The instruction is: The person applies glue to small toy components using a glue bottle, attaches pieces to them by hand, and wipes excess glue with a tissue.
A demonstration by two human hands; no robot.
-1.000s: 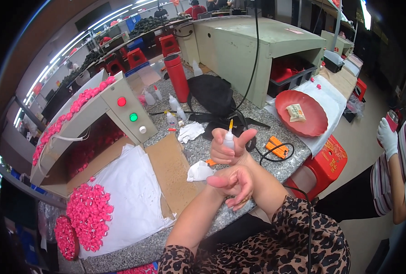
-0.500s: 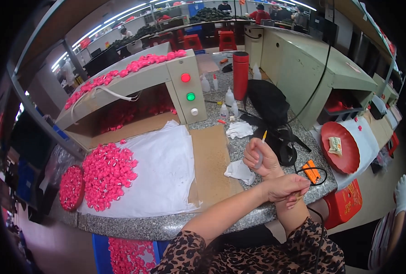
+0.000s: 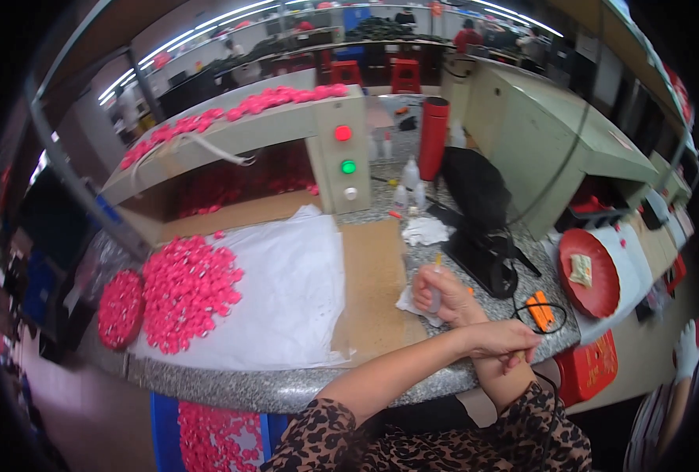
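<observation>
My right hand [image 3: 441, 295] is closed round a small translucent squeeze bottle [image 3: 434, 300], its yellow tip pointing up. It is above the bench by a crumpled white tissue [image 3: 404, 303]. My left arm crosses over the right one, and my left hand [image 3: 503, 340] lies at the right wrist with its fingers pressed together. What those fingers hold, if anything, is hidden. Close by, a thin black cord [image 3: 563, 311] loops round an orange object [image 3: 538, 312]. To the left, a heap of small pink pieces [image 3: 188, 295] rests on white paper [image 3: 286, 307].
A grey box with lit buttons [image 3: 340, 169] holds pink pieces inside and on top. Behind my hands stand a red flask [image 3: 434, 138], small white bottles [image 3: 410, 171] and a black bag [image 3: 475, 189]. A red dish [image 3: 589, 275] lies right, a red stool [image 3: 593, 366] below it.
My right hand, with the squeeze bottle, has moved left and slightly nearer over the tissue. The left hand stays at the right wrist. The whole view has shifted a little.
</observation>
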